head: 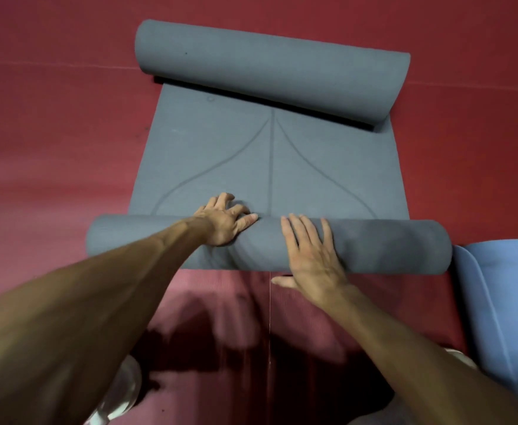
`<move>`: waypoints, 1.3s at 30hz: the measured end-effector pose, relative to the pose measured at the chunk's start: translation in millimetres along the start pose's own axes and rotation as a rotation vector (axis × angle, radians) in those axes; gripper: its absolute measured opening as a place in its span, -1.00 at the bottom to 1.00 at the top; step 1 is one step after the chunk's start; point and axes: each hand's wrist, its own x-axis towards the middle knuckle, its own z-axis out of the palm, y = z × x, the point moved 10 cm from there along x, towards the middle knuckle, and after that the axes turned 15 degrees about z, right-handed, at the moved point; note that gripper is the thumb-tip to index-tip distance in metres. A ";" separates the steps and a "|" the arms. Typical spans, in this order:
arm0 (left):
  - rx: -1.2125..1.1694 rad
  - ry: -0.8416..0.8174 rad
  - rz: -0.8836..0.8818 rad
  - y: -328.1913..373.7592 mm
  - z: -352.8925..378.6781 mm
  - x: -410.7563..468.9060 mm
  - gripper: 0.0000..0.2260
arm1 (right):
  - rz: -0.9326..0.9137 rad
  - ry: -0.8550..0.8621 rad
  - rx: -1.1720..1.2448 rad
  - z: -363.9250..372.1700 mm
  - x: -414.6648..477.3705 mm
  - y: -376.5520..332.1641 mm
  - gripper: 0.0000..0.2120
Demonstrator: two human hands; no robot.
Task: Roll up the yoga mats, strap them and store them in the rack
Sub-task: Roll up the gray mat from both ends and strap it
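Note:
A grey yoga mat [267, 161] lies on the red floor, flat in the middle with curved lines printed on it. Its near end is wound into a roll [389, 246] lying crosswise. Its far end curls into a second, thicker roll [270, 65]. My left hand [224, 220] lies over the top of the near roll left of centre, fingers bent down its far side onto the flat mat. My right hand [311, 253] presses flat on the near roll, fingers straight, thumb low on the near side.
A blue mat [503, 305] lies at the right edge, touching the end of the near roll. Red floor matting [52, 142] surrounds everything. A pale object [129, 384] shows at the bottom left under my arm. No rack or strap is in view.

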 end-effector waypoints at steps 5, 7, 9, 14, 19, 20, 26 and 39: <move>-0.025 0.019 0.002 -9.0 -5.6 17.9 -0.54 | 0.034 -0.072 -0.042 10.8 18.2 4.5 0.27; -0.040 0.090 0.002 -12.9 -10.7 22.2 -0.56 | 0.017 -0.127 -0.092 10.5 25.9 3.0 0.29; -0.101 0.189 0.000 -16.8 -18.6 24.0 -0.59 | -0.007 -0.204 -0.085 15.1 31.3 2.1 0.22; -0.006 0.132 0.013 -11.1 -22.8 13.9 -0.61 | -0.018 -0.188 -0.096 7.6 45.2 3.8 0.02; 0.229 0.181 0.073 8.2 -21.3 -12.6 -0.59 | -0.017 -0.209 -0.035 4.0 49.1 4.4 0.00; 0.261 0.198 0.085 11.2 -20.2 -18.8 -0.59 | -0.024 -0.218 -0.035 4.4 49.0 3.6 0.00; 0.267 0.154 0.089 13.5 -10.1 -65.7 -0.28 | -0.015 -0.388 -0.004 3.7 40.4 -6.6 -0.02; 0.180 0.046 0.026 30.3 49.4 -88.5 -0.27 | -0.039 -0.599 0.049 20.1 -7.5 -4.0 0.11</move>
